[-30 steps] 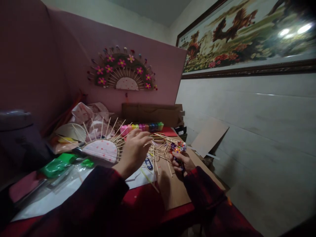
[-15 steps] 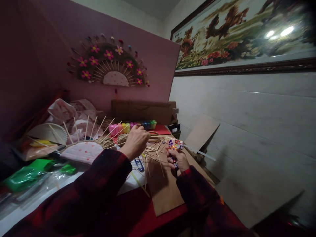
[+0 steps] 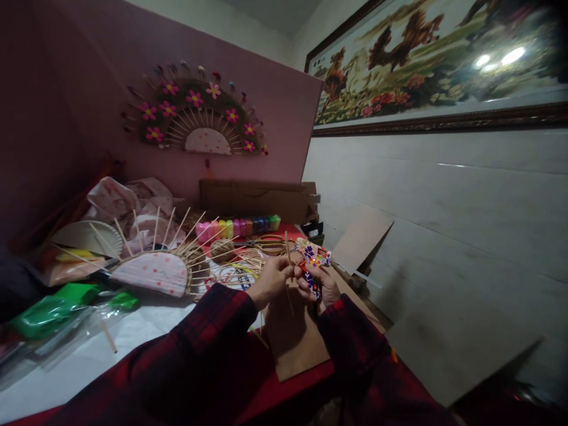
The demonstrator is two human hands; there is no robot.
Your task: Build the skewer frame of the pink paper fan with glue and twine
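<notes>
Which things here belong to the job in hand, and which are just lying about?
Seem to belong:
- thin stick, in the left hand
- flower-patterned tool, in the right hand
- half-round piece with sticks fanning out

Probably just lying about:
- green packet
- paper plate
- colourful tubs

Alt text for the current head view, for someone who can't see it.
A person's left hand pinches a thin stick close beside the right hand, which grips a colourful floral-patterned object. On the left, more sticks fan out from a half-round dotted panel. Behind, a flower-decorated fan shape shows against a pink backdrop.
</notes>
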